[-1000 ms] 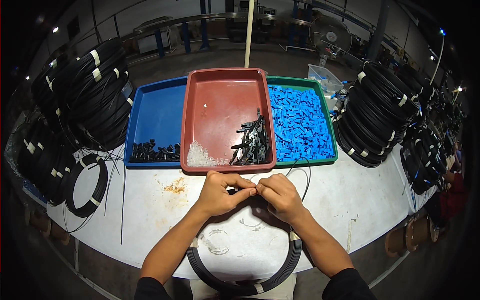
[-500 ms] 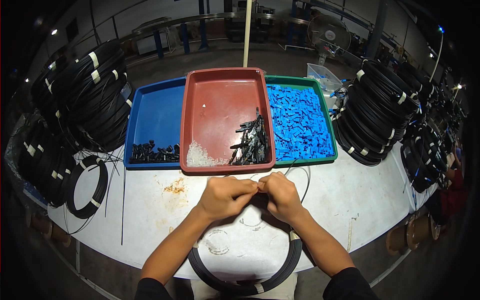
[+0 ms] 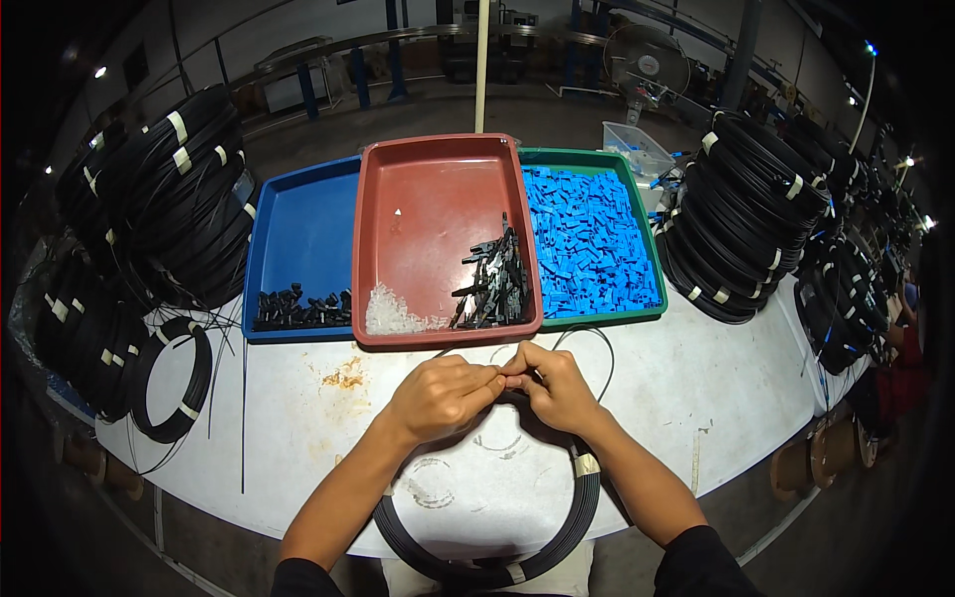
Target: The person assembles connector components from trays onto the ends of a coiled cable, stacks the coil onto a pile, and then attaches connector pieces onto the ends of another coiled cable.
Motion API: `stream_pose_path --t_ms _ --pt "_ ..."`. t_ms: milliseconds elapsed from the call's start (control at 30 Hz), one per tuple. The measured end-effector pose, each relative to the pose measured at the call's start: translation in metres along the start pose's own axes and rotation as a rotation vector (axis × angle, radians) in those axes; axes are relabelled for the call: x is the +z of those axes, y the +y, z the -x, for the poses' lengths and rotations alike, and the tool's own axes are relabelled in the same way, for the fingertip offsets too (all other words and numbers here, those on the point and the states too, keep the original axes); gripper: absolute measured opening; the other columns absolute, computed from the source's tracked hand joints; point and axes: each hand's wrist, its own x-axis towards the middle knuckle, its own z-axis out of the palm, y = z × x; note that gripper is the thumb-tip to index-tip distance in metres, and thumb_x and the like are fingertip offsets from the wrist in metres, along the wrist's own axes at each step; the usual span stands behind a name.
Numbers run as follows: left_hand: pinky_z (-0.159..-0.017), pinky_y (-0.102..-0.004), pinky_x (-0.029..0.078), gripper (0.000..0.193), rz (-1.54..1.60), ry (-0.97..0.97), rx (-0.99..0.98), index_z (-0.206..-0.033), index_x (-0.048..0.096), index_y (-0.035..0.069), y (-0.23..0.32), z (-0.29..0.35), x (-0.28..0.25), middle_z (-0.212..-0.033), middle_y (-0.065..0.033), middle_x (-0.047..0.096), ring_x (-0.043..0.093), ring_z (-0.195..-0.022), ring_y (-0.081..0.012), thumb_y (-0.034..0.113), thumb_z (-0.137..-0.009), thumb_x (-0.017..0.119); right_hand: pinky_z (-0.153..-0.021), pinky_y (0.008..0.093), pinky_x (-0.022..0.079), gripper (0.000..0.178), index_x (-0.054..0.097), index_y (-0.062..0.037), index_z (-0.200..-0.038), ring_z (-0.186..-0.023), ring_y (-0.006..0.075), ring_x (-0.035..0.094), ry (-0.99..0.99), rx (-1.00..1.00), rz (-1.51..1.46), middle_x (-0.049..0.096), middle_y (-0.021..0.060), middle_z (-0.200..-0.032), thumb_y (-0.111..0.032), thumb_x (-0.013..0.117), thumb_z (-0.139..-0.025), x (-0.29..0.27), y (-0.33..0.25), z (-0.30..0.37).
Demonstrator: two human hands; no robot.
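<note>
My left hand and my right hand meet fingertip to fingertip above the table, just in front of the red tray. Both are closed in a pinch, and whatever sits between the fingers is too small and covered to name. Under my forearms lies a coil of black cable, bound with pale tape and hanging a little over the near table edge. A thin loop of black cable curves out beyond my right hand; where it ends is hidden behind the hands.
A red tray holds clear small pieces and black parts. It overlaps a blue tray with black pieces and a green tray full of blue connectors. Cable coils stack at left, more coils at right, and a small coil lies left.
My right hand's fingers have shifted and bent a little differently, and its wrist has turned slightly. The left hand has dropped slightly at the fingertips. The view has moved a little.
</note>
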Motion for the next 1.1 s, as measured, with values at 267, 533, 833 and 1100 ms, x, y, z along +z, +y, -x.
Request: stream_pose_path --t_ms 267,533,833,1100 --pt "-0.061 -0.0303 0.056 0.008 0.698 0.201 -0.678 -0.085 0.079 -0.001 0.010 -0.009 -0.001 -0.085 -0.0149 0.077 0.071 -0.061 -0.0246 0.001 -0.078 0.079 -0.073 0.0397 0.050 0.026 0.059 -0.0013 -0.090 -0.083 0.0325 0.063 0.215 -0.588 0.382 0.064 0.0147 -0.086 0.008 0.064 -0.066 -0.002 -0.002 0.000" --pt "-0.063 -0.0310 0.058 0.019 0.161 0.095 -0.094 -0.090 0.076 -0.001 0.002 -0.006 -0.006 -0.091 -0.0134 0.078 0.074 -0.071 -0.0207 -0.002 -0.073 0.082 -0.070 0.0393 0.054 0.020 0.057 0.0027 -0.092 -0.078 0.0354 0.068 0.113 -0.269 0.088 0.067 0.0186 -0.084 0.013 0.062 -0.076 0.001 -0.005 -0.001" --pt "-0.061 -0.0310 0.057 0.016 0.215 0.069 -0.172 -0.088 0.076 -0.001 0.000 -0.004 -0.002 -0.091 -0.0145 0.078 0.072 -0.066 -0.0221 -0.001 -0.072 0.079 -0.070 0.0387 0.052 0.030 0.060 -0.0007 -0.094 -0.083 0.0313 0.067 -0.032 0.047 0.064 0.065 0.0130 -0.091 0.013 0.066 -0.068 0.000 -0.002 0.003" --pt "-0.067 -0.0311 0.060 0.013 0.560 0.121 -0.614 -0.086 0.078 -0.001 0.008 -0.005 -0.004 -0.086 -0.0151 0.077 0.076 -0.072 -0.0243 0.000 -0.074 0.081 -0.071 0.0426 0.052 0.020 0.059 0.0006 -0.094 -0.082 0.0368 0.066 0.079 -0.478 0.343 0.066 0.0175 -0.086 0.012 0.063 -0.078 -0.005 -0.005 0.001"
